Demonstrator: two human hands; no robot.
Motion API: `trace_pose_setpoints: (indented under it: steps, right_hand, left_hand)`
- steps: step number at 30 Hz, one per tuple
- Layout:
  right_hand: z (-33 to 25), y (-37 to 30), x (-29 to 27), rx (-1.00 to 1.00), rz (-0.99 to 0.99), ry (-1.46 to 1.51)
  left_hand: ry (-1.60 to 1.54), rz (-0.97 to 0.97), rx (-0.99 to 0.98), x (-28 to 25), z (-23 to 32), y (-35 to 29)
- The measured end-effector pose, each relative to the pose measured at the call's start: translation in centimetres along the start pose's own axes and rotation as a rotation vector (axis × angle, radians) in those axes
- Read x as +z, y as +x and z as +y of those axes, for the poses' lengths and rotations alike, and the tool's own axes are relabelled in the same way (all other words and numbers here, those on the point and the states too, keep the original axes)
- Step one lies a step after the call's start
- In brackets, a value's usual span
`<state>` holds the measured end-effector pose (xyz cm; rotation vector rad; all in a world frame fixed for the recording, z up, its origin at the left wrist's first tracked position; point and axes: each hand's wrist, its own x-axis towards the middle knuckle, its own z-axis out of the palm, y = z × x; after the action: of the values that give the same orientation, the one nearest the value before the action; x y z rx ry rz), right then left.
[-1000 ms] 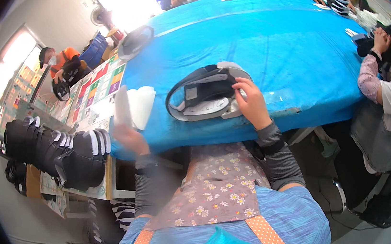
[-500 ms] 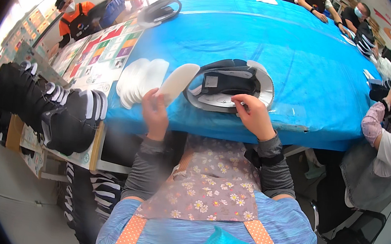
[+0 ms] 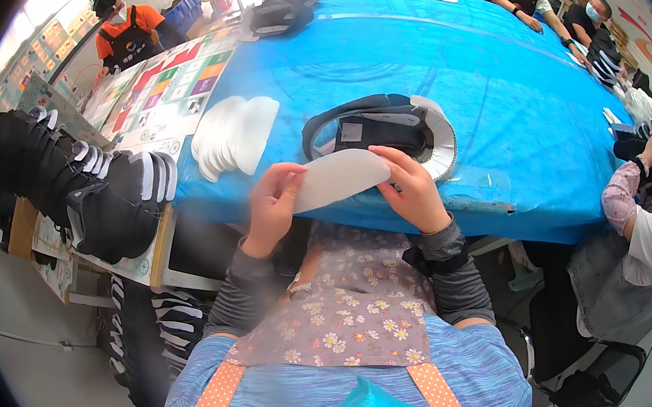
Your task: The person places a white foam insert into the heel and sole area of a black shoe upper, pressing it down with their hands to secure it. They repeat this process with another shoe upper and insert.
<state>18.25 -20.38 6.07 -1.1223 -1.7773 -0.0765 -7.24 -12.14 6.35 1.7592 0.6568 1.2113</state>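
A thin white insole-shaped piece (image 3: 336, 182) is stretched between my two hands above the near edge of the table. My left hand (image 3: 274, 204) pinches its left end between thumb and fingers. At the other end, my right hand (image 3: 414, 191) has its fingertips closed on the tip. Just behind the piece lies a black shoe upper (image 3: 388, 136) on its side-to-side length, its opening up and a white lining showing around the rim; the held piece covers part of its near side. Left of it, several matching white pieces (image 3: 233, 137) lie fanned in a stack.
A blue sheet (image 3: 514, 104) covers the large table. Black shoe uppers (image 3: 112, 207) are stacked on a side stand at left, and more black pieces (image 3: 281, 17) lie at the far left corner. A co-worker (image 3: 129, 36) in orange and others sit around the table.
My left hand has brought the white piece down and right, turning it level. My right hand has left the shoe upper and gripped the other end. A second black piece appears at the far left corner.
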Motion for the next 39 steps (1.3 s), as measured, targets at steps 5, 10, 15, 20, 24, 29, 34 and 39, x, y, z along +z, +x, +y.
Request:
trace_pose_setpoints:
  steps: [5,10,15,20,24,29,34,39]
  right_hand:
    - [-1.3,0.1,-0.4,0.124,0.118,0.158]
    - [-0.8,0.0,-1.0,-0.09,-0.008,-0.106]
    - [-0.7,0.1,-1.6,-0.13,0.011,-0.209]
    - [1.3,0.1,-3.4,-0.119,0.053,-0.249]
    - [2.5,0.0,-5.1,-0.024,0.213,-0.224]
    - [3.8,-2.2,-6.3,0.174,0.317,-0.216]
    - [5.5,-3.9,-5.8,0.294,0.305,-0.23]
    - [4.8,-3.6,-5.9,0.381,0.237,-0.164]
  left_hand:
    - [-0.137,-0.091,-0.056,0.3,0.3,0.2]
    - [-0.13,-0.141,-0.133,0.2,0.5,0.1]
    - [-0.154,-0.258,-0.24,0.1,1.1,1.1]
    - [-0.091,-0.525,-0.206,-0.2,2.7,6.4]
    - [0.17,-0.517,-0.299,-2.1,1.4,15.4]
    - [0.387,-0.458,-0.341,-4.1,-4.0,23.4]
    - [0.507,-0.579,-0.459,-2.7,-7.8,26.4]
    - [0.77,-0.671,-0.502,-4.1,-11.7,31.4]
